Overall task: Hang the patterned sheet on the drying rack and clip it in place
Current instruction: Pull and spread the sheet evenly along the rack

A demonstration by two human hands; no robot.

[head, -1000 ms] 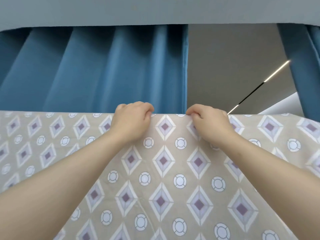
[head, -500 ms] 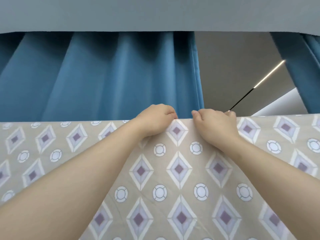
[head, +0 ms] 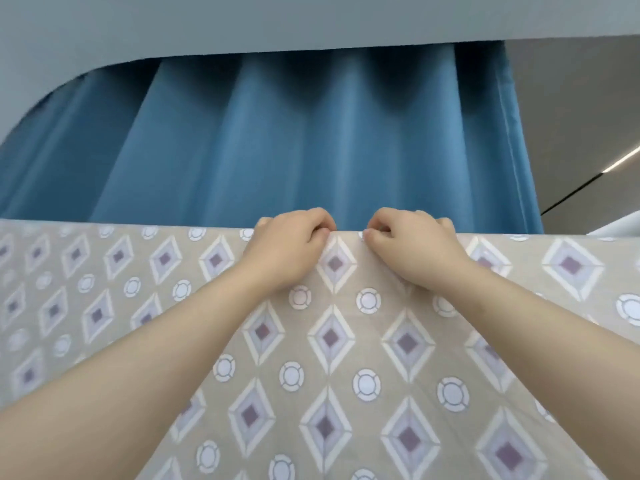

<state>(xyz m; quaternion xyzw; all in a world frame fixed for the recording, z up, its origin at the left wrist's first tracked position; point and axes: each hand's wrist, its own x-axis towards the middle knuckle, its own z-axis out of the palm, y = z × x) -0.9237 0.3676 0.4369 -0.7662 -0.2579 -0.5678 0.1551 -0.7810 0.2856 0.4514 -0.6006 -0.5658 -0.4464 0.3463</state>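
The patterned sheet (head: 332, 341), beige with purple diamonds and white rings, stretches across the whole lower half of the head view, its top edge running level from left to right. My left hand (head: 289, 242) grips that top edge near the middle, fingers curled over it. My right hand (head: 414, 245) grips the same edge a short gap to the right, thumb pinching the cloth. The drying rack is hidden under the sheet, and no clip shows.
A blue pleated curtain (head: 311, 143) hangs right behind the sheet's top edge. A grey ceiling soffit (head: 242, 22) runs above it. At the right a grey wall (head: 581, 116) shows with a thin light strip (head: 620, 164).
Both hands have come closer together along the sheet's top edge. The view has swung left, so the curtain now fills more of the background and the grey wall sits farther right.
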